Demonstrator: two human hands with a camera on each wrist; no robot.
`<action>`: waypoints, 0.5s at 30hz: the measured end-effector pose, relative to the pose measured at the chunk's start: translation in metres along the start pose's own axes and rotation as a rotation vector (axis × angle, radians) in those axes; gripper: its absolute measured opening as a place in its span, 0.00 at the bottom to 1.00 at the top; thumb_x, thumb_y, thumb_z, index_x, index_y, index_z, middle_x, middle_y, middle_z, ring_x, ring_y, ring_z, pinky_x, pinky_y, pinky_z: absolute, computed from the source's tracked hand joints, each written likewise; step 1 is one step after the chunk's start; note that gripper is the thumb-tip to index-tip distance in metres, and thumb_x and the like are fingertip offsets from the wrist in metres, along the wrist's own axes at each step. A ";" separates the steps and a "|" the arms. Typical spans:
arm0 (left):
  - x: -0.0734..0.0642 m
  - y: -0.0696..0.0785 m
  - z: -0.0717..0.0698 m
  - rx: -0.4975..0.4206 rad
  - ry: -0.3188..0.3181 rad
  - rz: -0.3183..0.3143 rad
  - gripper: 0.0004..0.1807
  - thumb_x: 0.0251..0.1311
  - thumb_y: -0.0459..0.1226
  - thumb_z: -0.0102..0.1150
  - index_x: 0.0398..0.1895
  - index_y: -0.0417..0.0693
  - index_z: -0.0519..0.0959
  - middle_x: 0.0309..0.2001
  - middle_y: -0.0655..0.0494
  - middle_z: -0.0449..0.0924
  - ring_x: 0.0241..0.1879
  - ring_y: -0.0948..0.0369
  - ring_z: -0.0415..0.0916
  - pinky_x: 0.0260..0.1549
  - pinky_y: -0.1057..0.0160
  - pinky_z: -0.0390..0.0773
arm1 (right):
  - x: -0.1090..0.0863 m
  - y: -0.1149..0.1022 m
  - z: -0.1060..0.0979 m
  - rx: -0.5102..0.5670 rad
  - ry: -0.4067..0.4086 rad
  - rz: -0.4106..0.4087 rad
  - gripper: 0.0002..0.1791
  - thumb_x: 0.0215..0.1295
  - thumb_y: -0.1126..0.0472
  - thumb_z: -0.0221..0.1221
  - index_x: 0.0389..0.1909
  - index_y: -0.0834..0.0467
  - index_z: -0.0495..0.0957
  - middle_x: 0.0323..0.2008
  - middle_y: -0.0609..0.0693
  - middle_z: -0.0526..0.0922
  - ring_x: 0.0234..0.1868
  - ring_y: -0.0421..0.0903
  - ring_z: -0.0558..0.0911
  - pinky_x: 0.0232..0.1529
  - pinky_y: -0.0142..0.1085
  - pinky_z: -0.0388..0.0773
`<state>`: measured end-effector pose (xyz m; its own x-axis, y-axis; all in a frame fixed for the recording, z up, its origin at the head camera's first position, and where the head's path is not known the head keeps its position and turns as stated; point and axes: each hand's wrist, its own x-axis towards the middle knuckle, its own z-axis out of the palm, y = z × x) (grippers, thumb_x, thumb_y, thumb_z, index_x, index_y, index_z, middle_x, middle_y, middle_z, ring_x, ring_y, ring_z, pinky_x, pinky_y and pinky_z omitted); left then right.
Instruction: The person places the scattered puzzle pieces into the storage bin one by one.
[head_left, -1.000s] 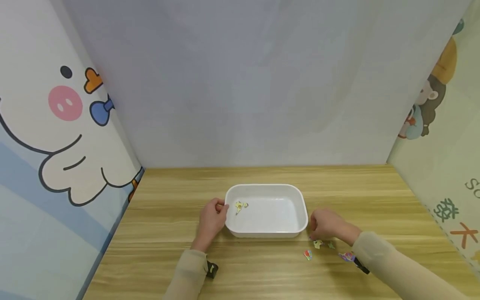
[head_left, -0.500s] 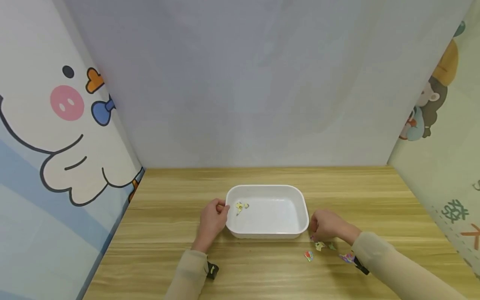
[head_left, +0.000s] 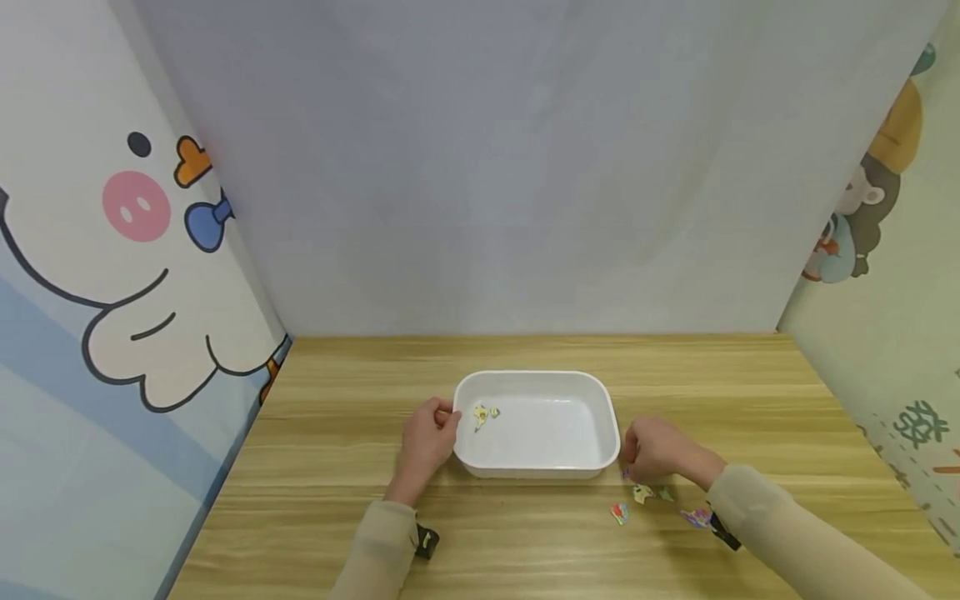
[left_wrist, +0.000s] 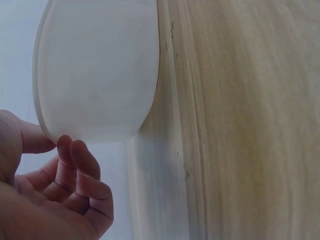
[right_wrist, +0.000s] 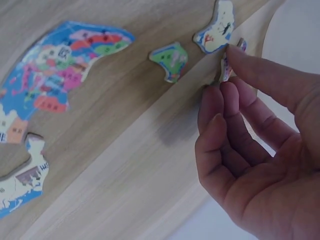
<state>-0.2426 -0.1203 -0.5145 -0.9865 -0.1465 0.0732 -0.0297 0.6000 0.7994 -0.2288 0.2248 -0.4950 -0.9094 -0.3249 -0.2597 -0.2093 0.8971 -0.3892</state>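
On the right wall [head_left: 862, 358], the green character 發 [head_left: 921, 423] can be read, while an orange sign [head_left: 947, 469] below it is cut off by the frame's edge. Small dark print dots the multicoloured piece [right_wrist: 75, 65], the green piece [right_wrist: 171, 61] and the lower-left cream-and-blue piece [right_wrist: 30, 177] — all too blurred to read.

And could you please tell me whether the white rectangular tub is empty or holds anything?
The white rectangular tub is not empty: two small, flat, pale-yellow pieces lie inside, near the end the left hand holds.
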 end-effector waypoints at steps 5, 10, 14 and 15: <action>0.000 -0.001 0.000 -0.001 -0.011 -0.011 0.09 0.59 0.40 0.58 0.38 0.43 0.79 0.26 0.54 0.77 0.25 0.61 0.72 0.24 0.67 0.72 | 0.000 0.001 -0.001 0.000 -0.002 -0.035 0.09 0.31 0.68 0.68 0.16 0.55 0.78 0.19 0.44 0.78 0.23 0.43 0.73 0.24 0.35 0.72; 0.000 0.000 -0.001 -0.003 -0.016 -0.004 0.10 0.60 0.40 0.58 0.39 0.42 0.79 0.27 0.54 0.78 0.26 0.61 0.72 0.24 0.66 0.72 | 0.001 0.005 -0.001 0.020 0.003 -0.106 0.08 0.32 0.69 0.67 0.16 0.56 0.80 0.18 0.43 0.78 0.22 0.41 0.73 0.24 0.34 0.72; 0.000 0.001 -0.002 -0.003 -0.018 -0.008 0.10 0.60 0.40 0.58 0.39 0.42 0.79 0.27 0.54 0.78 0.26 0.61 0.72 0.24 0.67 0.72 | 0.003 0.010 0.000 0.049 -0.005 -0.127 0.07 0.34 0.69 0.67 0.17 0.56 0.79 0.17 0.42 0.78 0.21 0.39 0.72 0.24 0.33 0.71; 0.000 0.001 -0.001 -0.002 -0.018 -0.011 0.10 0.60 0.40 0.58 0.39 0.42 0.79 0.27 0.54 0.78 0.26 0.61 0.72 0.24 0.67 0.72 | 0.003 0.010 0.000 0.056 -0.009 -0.130 0.07 0.34 0.68 0.67 0.17 0.56 0.79 0.17 0.42 0.78 0.21 0.39 0.72 0.24 0.32 0.71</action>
<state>-0.2421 -0.1207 -0.5128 -0.9889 -0.1387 0.0538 -0.0401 0.5967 0.8015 -0.2331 0.2330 -0.5000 -0.8728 -0.4398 -0.2115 -0.3042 0.8292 -0.4689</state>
